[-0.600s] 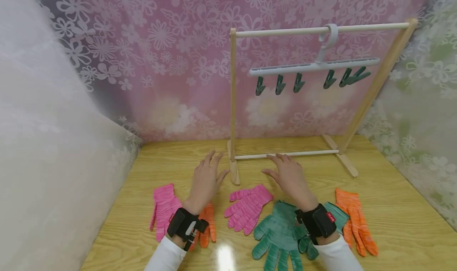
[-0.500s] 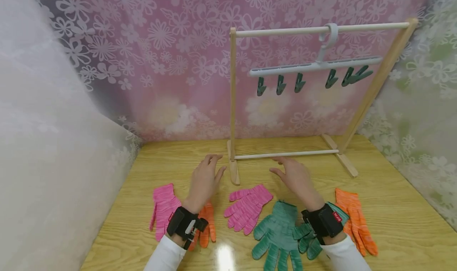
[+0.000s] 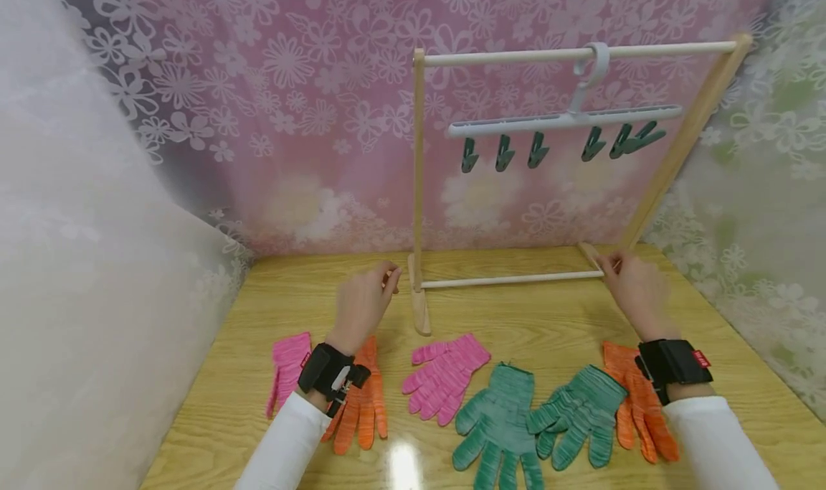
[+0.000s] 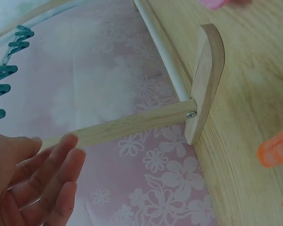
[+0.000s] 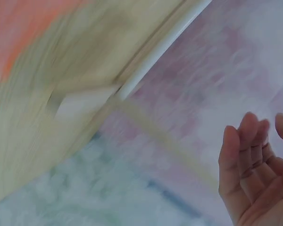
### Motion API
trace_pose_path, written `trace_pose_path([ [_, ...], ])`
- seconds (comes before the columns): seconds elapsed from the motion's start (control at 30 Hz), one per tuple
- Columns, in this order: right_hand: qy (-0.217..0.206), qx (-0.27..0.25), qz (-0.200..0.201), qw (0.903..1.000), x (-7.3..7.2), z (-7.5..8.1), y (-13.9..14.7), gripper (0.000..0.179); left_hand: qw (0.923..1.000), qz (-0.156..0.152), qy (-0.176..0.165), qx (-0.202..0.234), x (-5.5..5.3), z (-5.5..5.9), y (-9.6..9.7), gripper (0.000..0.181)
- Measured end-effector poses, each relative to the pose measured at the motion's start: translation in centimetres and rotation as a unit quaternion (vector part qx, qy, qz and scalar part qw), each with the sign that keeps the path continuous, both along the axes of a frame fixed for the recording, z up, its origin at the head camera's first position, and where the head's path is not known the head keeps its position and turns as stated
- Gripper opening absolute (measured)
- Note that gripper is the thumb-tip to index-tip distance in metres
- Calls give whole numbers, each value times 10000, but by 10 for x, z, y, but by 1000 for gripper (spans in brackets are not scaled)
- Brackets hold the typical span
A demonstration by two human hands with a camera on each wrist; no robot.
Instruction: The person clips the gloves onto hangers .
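Observation:
My left hand (image 3: 363, 300) is near the left foot of a wooden rack (image 3: 418, 181), with nothing in its grasp. In the left wrist view the left hand (image 4: 42, 183) has loosely bent fingers that overlap the rack's post. Over at the rack's right foot, my right hand (image 3: 635, 293) covers the post's lower end in the head view. The right wrist view shows the right hand (image 5: 254, 174) with relaxed fingers and an empty palm, the background blurred. A white hanger (image 3: 564, 121) with several green clips (image 3: 537, 151) hangs from the top bar.
Gloves lie along the front of the wooden table (image 3: 516, 318): two pink gloves (image 3: 447, 379), two green gloves (image 3: 497, 418) and two orange gloves (image 3: 639, 404). My left wrist and forearm partly cover the leftmost pair. Floral curtains (image 3: 303, 117) enclose the back and sides.
My right hand has swung right from the rack's middle to its right foot, uncovering the green glove. My left hand has shifted slightly up and left, its fingers more bent.

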State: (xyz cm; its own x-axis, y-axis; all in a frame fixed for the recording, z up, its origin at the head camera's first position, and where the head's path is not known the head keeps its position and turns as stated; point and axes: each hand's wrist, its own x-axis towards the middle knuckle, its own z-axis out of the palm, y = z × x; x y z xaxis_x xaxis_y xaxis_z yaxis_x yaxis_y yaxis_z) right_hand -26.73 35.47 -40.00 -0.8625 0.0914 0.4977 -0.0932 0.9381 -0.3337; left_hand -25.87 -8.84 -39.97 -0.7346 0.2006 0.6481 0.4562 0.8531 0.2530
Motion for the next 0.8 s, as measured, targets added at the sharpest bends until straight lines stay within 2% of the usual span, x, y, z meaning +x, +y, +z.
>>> trace_pose_path([
  [0.17, -254, -40, -442, 9987, -25, 12, 42, 53, 9992, -96, 23, 380, -26, 9, 5, 24],
  [0.33, -556, 218, -931, 9939, -43, 17, 61, 64, 9983, -179, 71, 553, -50, 17, 14, 35],
  [0.4, -643, 255, -963, 9929, -49, 16, 64, 71, 9983, -141, -5, 567, -57, 21, 18, 41],
  [0.47, -634, 159, -855, 9942, -55, 13, 68, 77, 9976, -156, -187, 648, -63, 24, 23, 48],
  [0.57, -618, -400, -328, 9967, -61, 8, 73, 77, 9946, -286, -604, 788, -73, 25, 31, 57],
  [0.7, -622, -1185, 517, 9897, -65, -1, 83, 60, 9830, -658, -1180, 1244, -84, 21, 39, 59],
  [0.8, -523, -1381, 740, 9863, -69, -8, 87, 41, 9741, -953, -1272, 1608, -91, 17, 43, 53],
])
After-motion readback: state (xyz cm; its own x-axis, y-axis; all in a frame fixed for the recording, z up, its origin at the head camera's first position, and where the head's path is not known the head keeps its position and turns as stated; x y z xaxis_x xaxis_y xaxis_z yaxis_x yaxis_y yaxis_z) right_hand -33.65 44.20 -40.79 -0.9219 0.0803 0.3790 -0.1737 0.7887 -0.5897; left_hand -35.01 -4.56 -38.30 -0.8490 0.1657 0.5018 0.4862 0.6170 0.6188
